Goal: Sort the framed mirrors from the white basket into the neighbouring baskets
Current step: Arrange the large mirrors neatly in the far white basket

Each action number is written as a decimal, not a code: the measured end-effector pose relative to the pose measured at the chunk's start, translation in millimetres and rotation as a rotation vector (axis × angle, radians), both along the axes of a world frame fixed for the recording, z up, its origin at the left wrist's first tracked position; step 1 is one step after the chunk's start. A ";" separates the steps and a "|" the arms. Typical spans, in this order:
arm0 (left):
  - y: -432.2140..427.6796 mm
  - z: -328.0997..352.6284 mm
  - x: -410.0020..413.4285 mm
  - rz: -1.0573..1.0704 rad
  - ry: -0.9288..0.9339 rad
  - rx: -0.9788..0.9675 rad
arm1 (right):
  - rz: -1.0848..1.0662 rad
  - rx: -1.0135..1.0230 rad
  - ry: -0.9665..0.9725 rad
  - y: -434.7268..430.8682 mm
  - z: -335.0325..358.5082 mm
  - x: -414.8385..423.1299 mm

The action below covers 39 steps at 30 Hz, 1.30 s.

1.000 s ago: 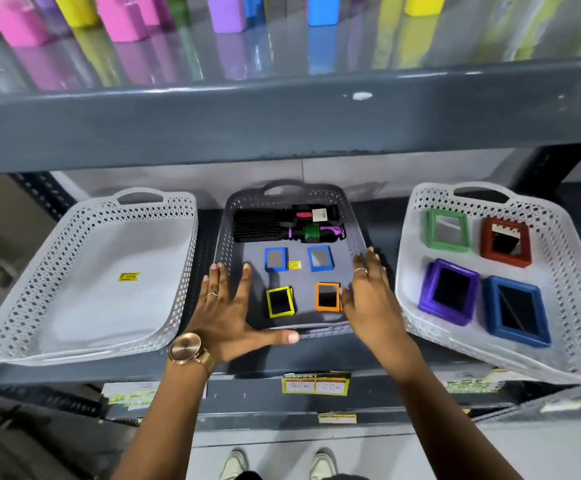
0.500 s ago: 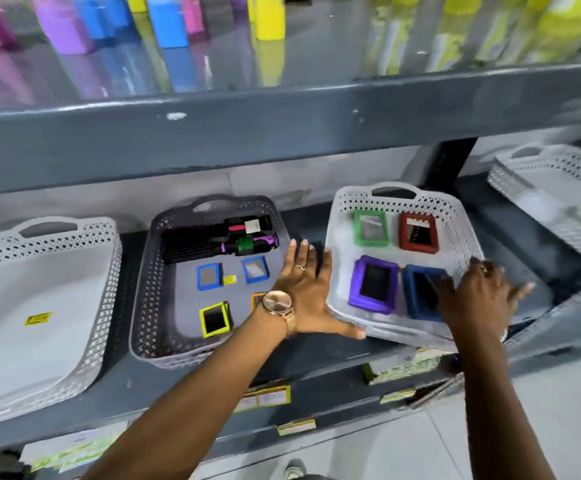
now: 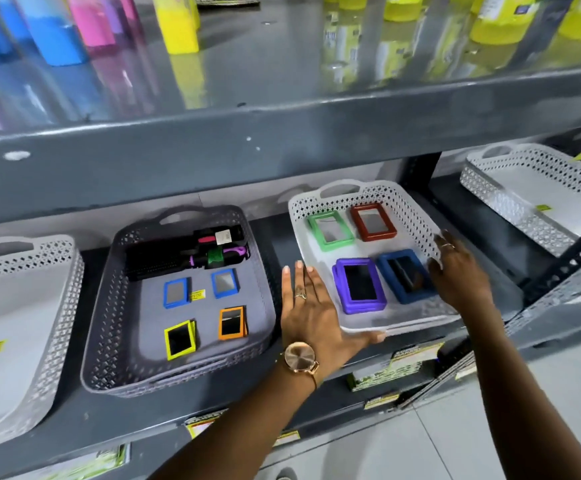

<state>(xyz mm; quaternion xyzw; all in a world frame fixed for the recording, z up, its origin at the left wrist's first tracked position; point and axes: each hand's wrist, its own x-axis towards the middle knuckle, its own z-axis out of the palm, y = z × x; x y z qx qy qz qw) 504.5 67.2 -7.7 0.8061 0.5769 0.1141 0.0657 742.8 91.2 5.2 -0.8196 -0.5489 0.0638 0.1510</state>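
Both hands are spread flat, the left hand (image 3: pixel 311 315) bracing the white basket (image 3: pixel 400 322) at its front-left corner and the right hand (image 3: pixel 457 271) at its right wall, likely steadying it for mirror removal.

Retail shop aisle. Grey metal shelving (image 3: pixel 282 161) carried yellow price labels (image 3: pixel 379 403) along its front edge; coloured bottles (image 3: pixel 178 26) stood ranked above; a yellow sticker (image 3: pixel 197 294) lay inside the grey basket (image 3: pixel 109 306) of stock.
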 end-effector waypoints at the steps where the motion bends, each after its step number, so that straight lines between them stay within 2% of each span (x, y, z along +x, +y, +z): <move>1: 1.0 0.8 2.3 -0.005 0.000 0.000 | 0.015 -0.016 -0.026 3.4 -0.2 1.9; 4: 9.2 4.5 2.2 -0.093 -0.017 -0.035 | 0.079 -0.042 -0.090 10.1 -4.2 9.4; 8: 58.6 29.7 3.6 -0.366 0.002 -0.307 | 0.322 0.042 0.009 19.3 -5.1 21.3; 9: 72.5 38.1 9.1 -0.445 0.009 -0.320 | 0.417 0.000 -0.057 23.2 -4.1 22.2; 11: 93.9 45.9 25.6 -0.570 0.046 -0.299 | 0.559 -0.219 -0.244 32.2 -0.2 19.9; 13: 103.4 39.4 42.9 -0.633 0.109 -0.329 | 0.598 -0.475 -0.283 38.8 4.1 15.9; 15: 107.4 24.0 55.7 -0.638 0.202 -0.372 | 0.625 -0.577 -0.308 44.9 5.5 12.2; 17: 109.3 9.1 62.3 -0.615 0.234 -0.384 | 0.640 -0.584 -0.335 51.8 4.2 7.7; 24: 110.4 -2.3 65.7 -0.527 0.179 -0.313 | 0.631 -0.587 -0.360 63.9 -6.5 5.9; 33: 105.9 4.0 63.0 -0.446 0.207 -0.342 | 0.604 -0.650 -0.315 68.2 -1.4 4.9; 39: 102.5 13.5 67.4 -0.426 0.225 -0.382 | 0.588 -0.710 -0.389 71.0 3.6 -2.2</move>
